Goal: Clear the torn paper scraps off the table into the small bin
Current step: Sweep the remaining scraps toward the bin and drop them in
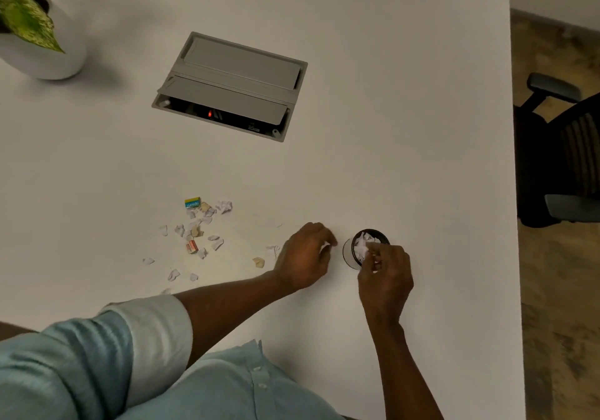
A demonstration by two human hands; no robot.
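Over the bin (349, 252) at the bench's (406, 127) right, the right hand (384, 273) pinches scraps above its full mouth while the left (305, 257), curled on a scrap, waits beside; overfilling may spill pieces, and many scraps (198, 228) lie left.

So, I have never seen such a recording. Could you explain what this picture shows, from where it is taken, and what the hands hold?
There is no machine here: a camera worn on a person's head looks down at their own two hands. On the white table lie torn paper scraps. The right hand holds scraps over the small bin, which already has paper in it. The left hand is curled around a white scrap beside the bin. A potted plant and a grey cable box sit farther away.
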